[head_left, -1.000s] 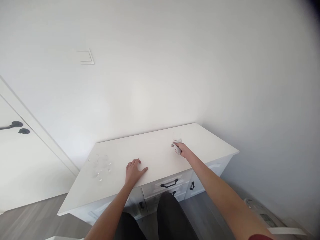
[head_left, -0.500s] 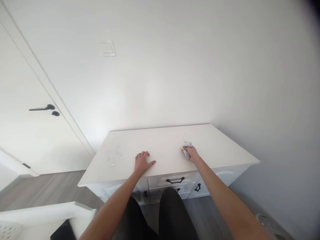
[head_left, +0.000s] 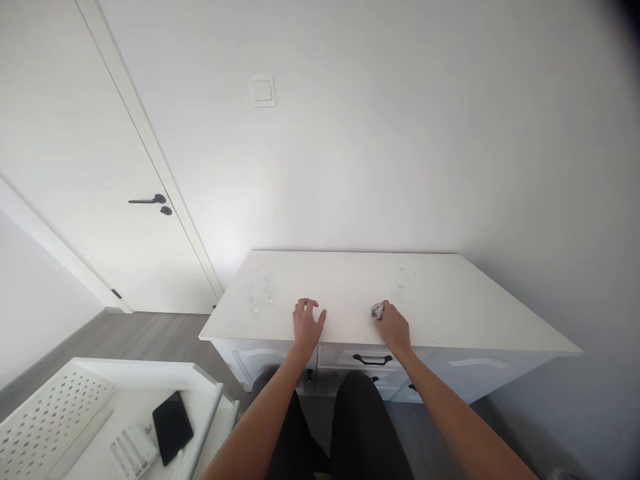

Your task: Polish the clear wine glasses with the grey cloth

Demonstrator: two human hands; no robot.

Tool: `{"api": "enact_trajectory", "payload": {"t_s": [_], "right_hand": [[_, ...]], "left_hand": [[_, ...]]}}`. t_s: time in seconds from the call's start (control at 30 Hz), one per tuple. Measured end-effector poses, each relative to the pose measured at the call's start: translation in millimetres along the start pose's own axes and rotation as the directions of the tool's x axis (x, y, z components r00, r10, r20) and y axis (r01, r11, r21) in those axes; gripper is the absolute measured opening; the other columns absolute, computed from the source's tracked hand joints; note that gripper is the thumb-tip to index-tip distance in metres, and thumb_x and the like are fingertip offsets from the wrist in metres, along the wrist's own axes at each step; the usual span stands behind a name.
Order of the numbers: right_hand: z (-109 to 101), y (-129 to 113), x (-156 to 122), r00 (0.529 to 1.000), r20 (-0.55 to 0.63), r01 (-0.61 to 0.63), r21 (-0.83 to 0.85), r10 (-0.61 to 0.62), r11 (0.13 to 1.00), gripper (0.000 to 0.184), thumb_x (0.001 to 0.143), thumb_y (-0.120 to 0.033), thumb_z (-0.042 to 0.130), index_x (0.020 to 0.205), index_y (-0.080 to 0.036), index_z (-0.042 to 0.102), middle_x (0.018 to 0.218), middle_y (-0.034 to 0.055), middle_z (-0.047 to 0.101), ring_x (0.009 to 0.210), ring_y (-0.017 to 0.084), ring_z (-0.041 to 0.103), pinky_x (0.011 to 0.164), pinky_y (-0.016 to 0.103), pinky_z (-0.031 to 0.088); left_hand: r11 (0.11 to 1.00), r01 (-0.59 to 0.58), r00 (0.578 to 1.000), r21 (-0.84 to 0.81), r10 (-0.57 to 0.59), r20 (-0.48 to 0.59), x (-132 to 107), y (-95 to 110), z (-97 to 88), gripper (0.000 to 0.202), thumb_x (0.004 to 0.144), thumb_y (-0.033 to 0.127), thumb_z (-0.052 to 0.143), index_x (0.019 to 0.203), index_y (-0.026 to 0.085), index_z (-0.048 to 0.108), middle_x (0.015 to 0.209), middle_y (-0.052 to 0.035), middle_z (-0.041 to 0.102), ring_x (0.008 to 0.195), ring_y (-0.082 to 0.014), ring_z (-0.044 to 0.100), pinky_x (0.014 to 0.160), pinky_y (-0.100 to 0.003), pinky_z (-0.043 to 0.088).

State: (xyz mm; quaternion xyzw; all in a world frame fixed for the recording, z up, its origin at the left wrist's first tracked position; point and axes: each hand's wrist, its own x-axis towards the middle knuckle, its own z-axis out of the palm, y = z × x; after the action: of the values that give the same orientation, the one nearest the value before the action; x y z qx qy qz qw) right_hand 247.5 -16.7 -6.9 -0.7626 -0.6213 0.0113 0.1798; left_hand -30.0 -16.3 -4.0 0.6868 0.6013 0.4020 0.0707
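Note:
A white cabinet (head_left: 345, 280) stands against the wall, with a flat top and dark drawer handles. On its top, near the front edge, my left hand (head_left: 307, 323) rests with fingers apart and nothing in it. My right hand (head_left: 393, 327) is closed on a crumpled greyish-white cloth (head_left: 377, 311), held just above or on the top; contact cannot be made out. Wet-looking droplets (head_left: 260, 297) spread over the left part of the top. A faint ring of wet marks (head_left: 406, 277) lies beyond my right hand.
At the lower left is a white cart or shelf (head_left: 135, 373) with a perforated panel. It carries a black tablet (head_left: 173, 427) and a white boxy item (head_left: 134, 452). A white door with a dark handle (head_left: 147, 199) and a light switch (head_left: 263, 91) are beyond.
My right hand has drawn the cloth back toward the front edge, away from the ring of marks. The view has turned left, showing more of the white cart. My left hand stays on the top.

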Motion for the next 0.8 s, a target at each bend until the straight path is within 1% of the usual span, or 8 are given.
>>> {"api": "enact_trajectory", "payload": {"t_s": [0.07, 0.17, 0.27, 0.33, 0.4, 0.47, 0.63, 0.8], "right_hand": [[-2.0, 0.3, -0.5, 1.0, 0.013, -0.011, 0.002, 0.011, 1.0, 0.017, 0.093, -0.015, 0.052, 0.11, -0.019, 0.054, 0.104, 0.0065, 0.066, 0.082, 0.018, 0.062, 0.064, 0.029, 0.027], [-3.3, -1.3, -1.7, 0.999, 0.023, -0.036, -0.001, 0.036, 0.999, 0.014, 0.095, -0.017, 0.052, 0.108, -0.019, 0.054, 0.105, 0.0066, 0.067, 0.083, 0.019, 0.063, 0.064, 0.029, 0.028], [-3.0, -2.8, -2.3, 0.999, 0.022, -0.038, -0.005, 0.038, 0.999, 0.015, 0.095, -0.018, 0.051, 0.11, -0.019, 0.054, 0.104, 0.0071, 0.067, 0.083, 0.019, 0.063, 0.064, 0.029, 0.029], [-2.6, -2.7, -2.5, 0.999, 0.019, -0.029, -0.004, 0.029, 1.0, 0.015, 0.095, -0.018, 0.051, 0.11, -0.019, 0.054, 0.103, 0.0075, 0.067, 0.083, 0.019, 0.062, 0.064, 0.029, 0.029], [-2.2, -1.9, -2.7, 0.999, 0.019, -0.026, 0.004, 0.026, 1.0, 0.015, 0.096, -0.019, 0.05, 0.11, -0.019, 0.054, 0.102, 0.0076, 0.066, 0.082, 0.019, 0.062, 0.064, 0.029, 0.029], [-1.7, -0.8, -2.8, 1.0, 0.017, -0.026, 0.011, 0.025, 1.0, 0.014, 0.096, -0.02, 0.051, 0.109, -0.019, 0.054, 0.102, 0.0073, 0.066, 0.08, 0.019, 0.061, 0.064, 0.028, 0.029], [-0.1, 0.6, -2.3, 1.0, 0.004, -0.022, 0.012, 0.022, 1.0, 0.012, 0.096, -0.02, 0.05, 0.108, -0.019, 0.054, 0.1, 0.0067, 0.067, 0.081, 0.019, 0.062, 0.064, 0.028, 0.029], [0.8, 0.7, -0.9, 1.0, 0.002, -0.023, -0.003, 0.023, 1.0, 0.014, 0.095, -0.018, 0.052, 0.108, -0.02, 0.054, 0.102, 0.0069, 0.067, 0.083, 0.02, 0.063, 0.064, 0.029, 0.029]], "left_hand": [[0.997, 0.07, 0.988, -0.041, -0.075, -0.134, -13.2, -8.4, -17.7, 0.015, 0.098, 0.037, 0.058, 0.106, 0.025, 0.059, 0.119, -0.0124, 0.056, 0.116, -0.0298, 0.058, 0.102, -0.046, 0.047], [0.971, 0.238, 0.927, 0.038, -0.215, -0.306, -23.3, -40.4, -54.4, 0.027, 0.097, 0.043, 0.058, 0.116, 0.023, 0.058, 0.122, -0.0153, 0.056, 0.123, -0.0345, 0.054, 0.105, -0.051, 0.044], [0.901, 0.412, 0.855, 0.137, -0.33, -0.401, -21.0, -84.3, -88.3, 0.049, 0.09, 0.052, 0.066, 0.125, 0.019, 0.054, 0.127, -0.0163, 0.057, 0.126, -0.039, 0.052, 0.107, -0.057, 0.042], [0.881, 0.457, 0.833, 0.119, -0.378, -0.403, -14.0, -108.9, -101.7, 0.059, 0.086, 0.057, 0.07, 0.128, 0.019, 0.053, 0.129, -0.0165, 0.058, 0.128, -0.0392, 0.052, 0.107, -0.056, 0.043], [0.901, 0.428, 0.875, 0.068, -0.394, -0.28, -4.0, -124.5, -107.0, 0.063, 0.084, 0.059, 0.072, 0.129, 0.019, 0.052, 0.129, -0.0159, 0.061, 0.125, -0.0365, 0.057, 0.106, -0.053, 0.045], [0.905, 0.425, 0.885, 0.001, -0.415, -0.212, 7.3, -131.7, -107.3, 0.063, 0.082, 0.058, 0.074, 0.128, 0.02, 0.052, 0.13, -0.0152, 0.063, 0.123, -0.0338, 0.06, 0.105, -0.05, 0.046], [0.869, 0.441, 0.839, -0.224, -0.488, -0.239, 27.8, -131.2, -105.8, 0.05, 0.08, 0.057, 0.076, 0.112, 0.024, 0.055, 0.118, -0.0089, 0.07, 0.112, -0.0281, 0.066, 0.097, -0.044, 0.05], [0.868, 0.385, 0.854, -0.314, -0.465, -0.236, 23.8, -123.8, -103.5, 0.04, 0.082, 0.055, 0.075, 0.101, 0.025, 0.055, 0.103, -0.0034, 0.072, 0.101, -0.024, 0.069, 0.095, -0.042, 0.051]]}}
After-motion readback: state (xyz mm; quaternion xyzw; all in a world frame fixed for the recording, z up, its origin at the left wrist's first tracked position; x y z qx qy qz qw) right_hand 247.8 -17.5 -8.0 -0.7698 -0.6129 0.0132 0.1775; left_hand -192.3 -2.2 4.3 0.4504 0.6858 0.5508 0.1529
